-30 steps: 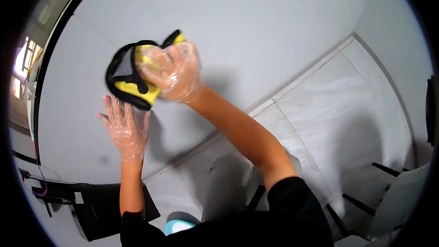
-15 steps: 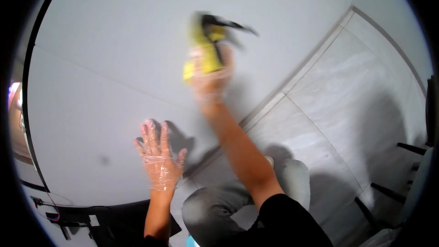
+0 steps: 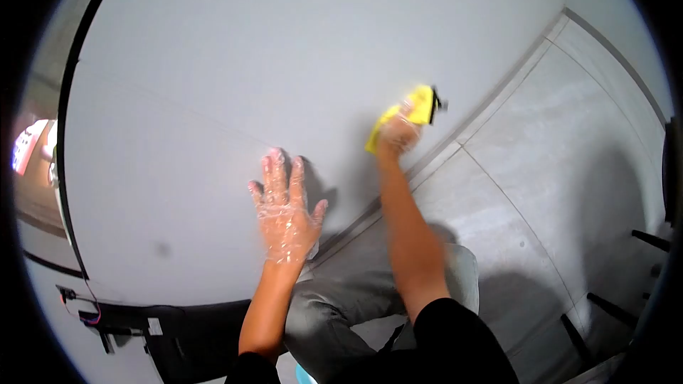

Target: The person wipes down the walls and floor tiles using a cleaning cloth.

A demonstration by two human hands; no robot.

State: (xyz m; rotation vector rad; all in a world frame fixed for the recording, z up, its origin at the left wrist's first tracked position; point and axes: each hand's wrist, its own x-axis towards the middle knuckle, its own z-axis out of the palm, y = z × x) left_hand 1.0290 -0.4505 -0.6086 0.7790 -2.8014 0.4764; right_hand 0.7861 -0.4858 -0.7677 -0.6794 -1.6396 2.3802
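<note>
My right hand (image 3: 400, 134), in a clear plastic glove, is wrapped round what looks like a yellow cloth (image 3: 423, 103) with a black edge. The cloth is at the light grey wall (image 3: 213, 50), low down near its foot; motion slightly blurs its black end. To the left, my left hand (image 3: 283, 217) wears the same kind of glove. Its fingers are stretched out and spread, palm towards the wall, and it holds nothing.
Pale floor tiles (image 3: 526, 163) lie along the skirting (image 3: 491, 110) on the right. Dark chair legs (image 3: 608, 309) stand at the lower right. A black panel-like object (image 3: 192, 334) and a small box with wires (image 3: 67, 293) are at the lower left. A black strip (image 3: 67, 121) edges the wall.
My right hand has moved the yellow cloth right and down towards the skirting. My left hand appears farther right and slightly higher, as the whole view has also shifted a little.
</note>
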